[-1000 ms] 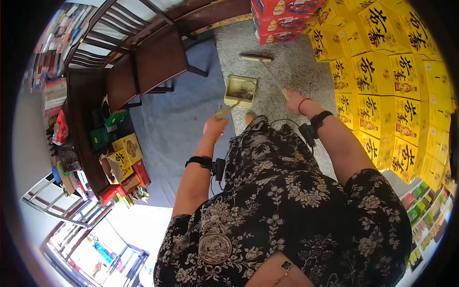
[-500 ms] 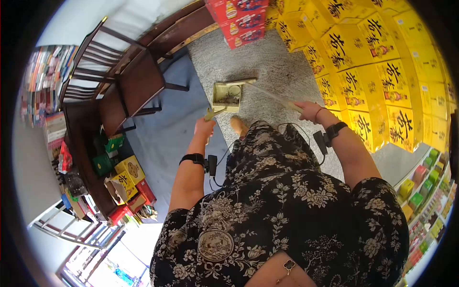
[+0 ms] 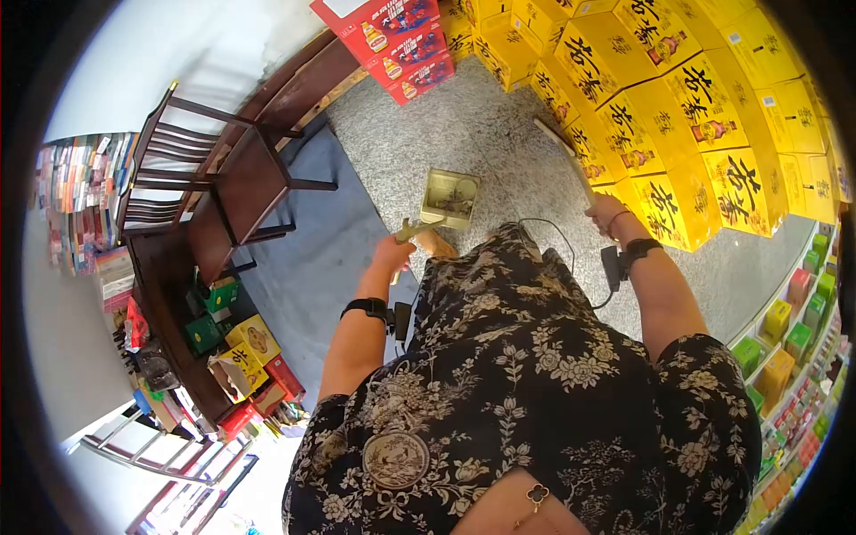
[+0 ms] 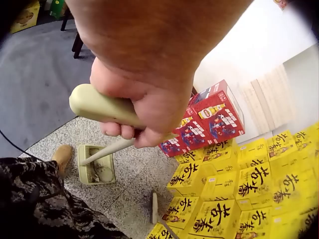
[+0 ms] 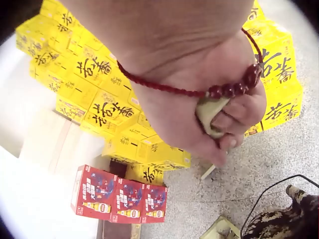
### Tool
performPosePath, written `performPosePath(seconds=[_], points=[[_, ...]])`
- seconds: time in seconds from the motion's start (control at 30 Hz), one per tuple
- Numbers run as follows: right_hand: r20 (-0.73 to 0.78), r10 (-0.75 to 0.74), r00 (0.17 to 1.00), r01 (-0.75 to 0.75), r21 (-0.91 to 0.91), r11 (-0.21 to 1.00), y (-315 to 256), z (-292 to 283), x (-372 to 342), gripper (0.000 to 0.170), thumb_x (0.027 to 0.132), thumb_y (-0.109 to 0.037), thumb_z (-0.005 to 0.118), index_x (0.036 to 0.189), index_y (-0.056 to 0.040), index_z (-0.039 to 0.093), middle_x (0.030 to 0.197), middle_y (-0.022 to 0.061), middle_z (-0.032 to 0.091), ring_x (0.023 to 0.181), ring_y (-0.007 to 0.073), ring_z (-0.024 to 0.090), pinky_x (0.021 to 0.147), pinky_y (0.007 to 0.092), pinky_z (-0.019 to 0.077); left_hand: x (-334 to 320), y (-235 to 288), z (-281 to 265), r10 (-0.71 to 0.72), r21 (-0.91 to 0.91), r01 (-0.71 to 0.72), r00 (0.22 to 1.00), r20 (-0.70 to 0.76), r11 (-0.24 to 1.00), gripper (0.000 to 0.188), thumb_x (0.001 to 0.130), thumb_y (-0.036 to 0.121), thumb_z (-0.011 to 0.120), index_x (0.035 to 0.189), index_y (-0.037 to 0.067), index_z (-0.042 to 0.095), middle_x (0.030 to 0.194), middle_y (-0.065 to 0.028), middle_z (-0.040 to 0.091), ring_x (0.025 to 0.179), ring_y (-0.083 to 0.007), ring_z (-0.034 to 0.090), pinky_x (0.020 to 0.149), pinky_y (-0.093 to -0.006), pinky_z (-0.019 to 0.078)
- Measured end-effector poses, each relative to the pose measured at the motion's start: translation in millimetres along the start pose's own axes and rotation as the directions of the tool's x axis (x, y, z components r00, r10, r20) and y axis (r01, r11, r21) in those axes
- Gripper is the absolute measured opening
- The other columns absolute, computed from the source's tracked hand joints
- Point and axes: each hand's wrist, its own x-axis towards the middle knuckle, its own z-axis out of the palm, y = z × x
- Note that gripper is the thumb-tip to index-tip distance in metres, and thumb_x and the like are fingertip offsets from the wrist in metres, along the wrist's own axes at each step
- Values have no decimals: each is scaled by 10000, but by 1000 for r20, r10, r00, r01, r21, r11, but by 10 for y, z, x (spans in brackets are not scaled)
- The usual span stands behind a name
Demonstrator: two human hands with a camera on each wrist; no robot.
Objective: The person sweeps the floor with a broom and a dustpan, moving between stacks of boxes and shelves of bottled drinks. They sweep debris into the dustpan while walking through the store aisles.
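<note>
The left hand (image 3: 390,257) grips the pale green handle (image 4: 102,105) of a dustpan, fingers curled round it in the left wrist view. The dustpan (image 3: 437,218) rests on the floor near a shoe, with grey debris (image 3: 456,194) inside. The right hand (image 3: 608,217) is curled round the pale handle (image 5: 212,112) of a broom. Out to the right of the dustpan, the broom head (image 3: 554,135) lies by the yellow boxes, apart from the dustpan; the left wrist view shows it at dark debris (image 4: 147,199) on the floor.
Yellow boxes (image 3: 660,125) are stacked along the right, red boxes (image 3: 392,45) at the top. A dark wooden chair (image 3: 254,192) stands at left on a blue-grey mat (image 3: 303,259). Speckled floor (image 3: 392,125) runs between. Shelves with small boxes (image 3: 785,357) are at lower right.
The right hand has moved the broom rightward, from above and beside the dustpan to the yellow boxes. The left hand keeps its grip on the dustpan. The head view has shifted.
</note>
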Motion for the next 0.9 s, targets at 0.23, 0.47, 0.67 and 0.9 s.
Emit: performPosePath(seconds=[0.23, 0.47, 0.67, 0.9], points=[[142, -229, 963, 264, -331, 906, -18, 301, -340, 312, 754, -84, 622, 1019, -24, 468, 689, 97, 496, 557, 210, 501, 463, 355, 443, -166, 17, 154, 18, 58, -22, 998, 62, 998, 227, 747, 103, 563, 940, -15, 550, 597, -48, 513, 476, -137, 488, 432, -287, 413], [307, -79, 948, 114, -99, 988, -91, 277, -515, 632, 728, -40, 609, 1303, -215, 416, 616, 18, 454, 455, 118, 381, 393, 273, 331, -127, -18, 190, 12, 77, -14, 999, 34, 997, 220, 769, 109, 589, 953, -2, 539, 610, -39, 500, 488, -131, 477, 432, -283, 402], [277, -96, 956, 94, 21, 995, 155, 88, -486, 626, 720, -38, 606, 1294, -216, 432, 585, 9, 441, 408, 108, 348, 358, 271, 295, -197, -140, 182, 3, 55, -5, 999, 35, 998, 189, 775, 107, 608, 930, 20, 544, 619, -27, 488, 497, -126, 465, 428, -276, 398], [28, 0, 1000, -4, 150, 989, 463, -350, -297, 643, 737, -95, 618, 1322, -219, 381, 580, 4, 434, 418, 97, 357, 354, 261, 278, -347, -414, 126, -4, 51, 4, 1000, 10, 999, 198, 751, 133, 595, 873, -16, 547, 600, -53, 527, 479, -139, 507, 435, -282, 418]])
